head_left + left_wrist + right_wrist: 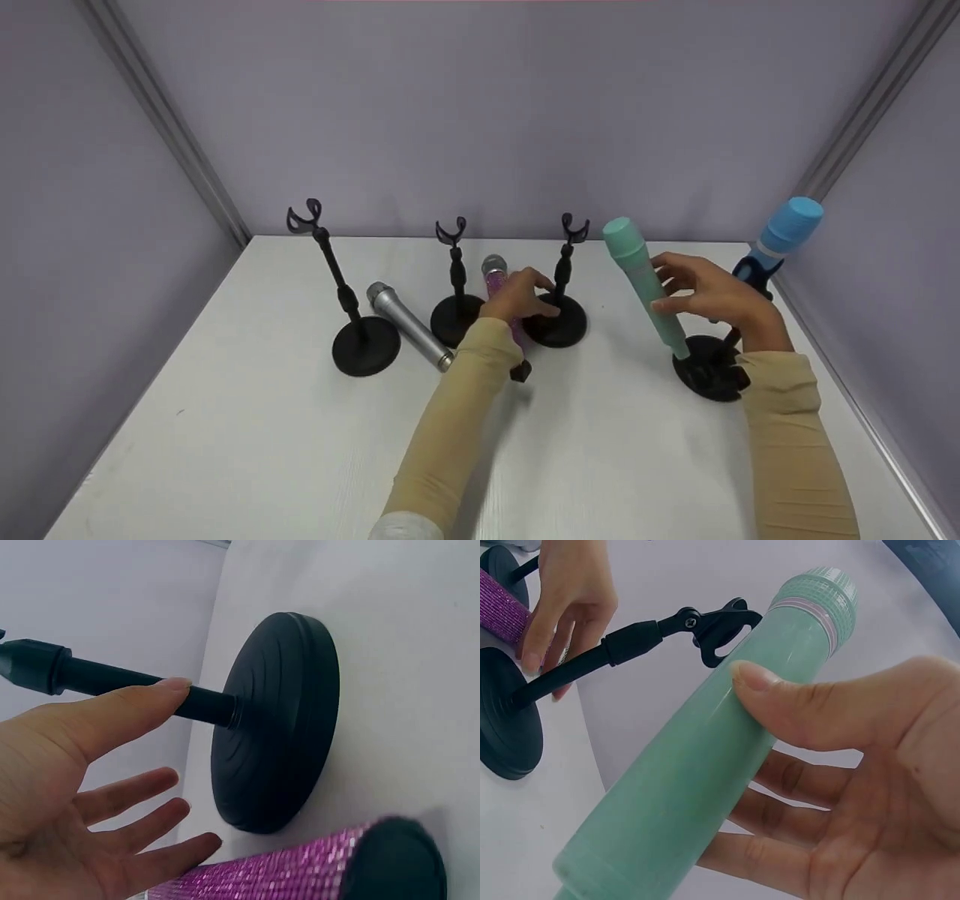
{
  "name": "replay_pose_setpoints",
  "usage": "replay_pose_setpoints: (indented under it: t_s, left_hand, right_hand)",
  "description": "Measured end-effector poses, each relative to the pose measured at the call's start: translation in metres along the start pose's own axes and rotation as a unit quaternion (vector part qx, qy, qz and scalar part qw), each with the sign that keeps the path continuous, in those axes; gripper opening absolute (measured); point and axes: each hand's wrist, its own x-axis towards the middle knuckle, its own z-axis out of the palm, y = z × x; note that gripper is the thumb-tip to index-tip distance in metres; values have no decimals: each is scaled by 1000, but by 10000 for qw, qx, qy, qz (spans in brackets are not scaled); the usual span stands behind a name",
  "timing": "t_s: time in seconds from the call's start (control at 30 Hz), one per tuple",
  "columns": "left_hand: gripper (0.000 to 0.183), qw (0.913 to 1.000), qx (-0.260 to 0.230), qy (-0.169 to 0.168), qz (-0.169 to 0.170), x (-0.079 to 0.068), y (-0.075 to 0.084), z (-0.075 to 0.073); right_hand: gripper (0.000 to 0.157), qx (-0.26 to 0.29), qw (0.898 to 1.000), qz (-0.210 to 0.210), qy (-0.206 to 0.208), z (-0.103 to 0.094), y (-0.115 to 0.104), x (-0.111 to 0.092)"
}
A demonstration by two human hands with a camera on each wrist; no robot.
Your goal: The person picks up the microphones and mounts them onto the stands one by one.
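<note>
My right hand (709,291) holds a mint-green microphone (682,757) tilted above the table, thumb on one side and fingers on the other. My left hand (90,795) is at the pole of a black microphone stand (270,727); its thumb overlaps the pole in the left wrist view, its other fingers are spread. Whether the thumb touches the pole I cannot tell. Under the left hand lies a pink glittery microphone (495,274), partly hidden by that hand. This stand's cradle (576,227) holds nothing.
A blue microphone (791,223) sits in a stand at the right, its black base (705,375) beside my right wrist. A silver microphone (409,326) lies between the left stand (365,346) and the middle stand (456,281). Walls border the white table (247,435).
</note>
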Motion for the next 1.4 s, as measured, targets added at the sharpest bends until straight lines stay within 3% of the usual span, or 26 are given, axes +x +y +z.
replay_pose_setpoints:
  t_s: [0.27, 0.8, 1.17, 1.4]
  left_hand:
    - [39, 9997, 13, -27, -237, 5, 7, 6]
    - [30, 9979, 352, -77, -544, 0, 17, 25]
    - [29, 9954, 704, -139, -635, -8, 25, 34]
    - [24, 9944, 953, 15, -453, -14, 29, 37]
  right_hand:
    - [58, -23, 9999, -164, -1, 0, -3, -2]
    - [58, -64, 9993, -343, 104, -4, -4, 3]
    - [60, -57, 9990, -382, 244, -5, -7, 3]
    - [63, -184, 9983, -380, 396, -11, -9, 4]
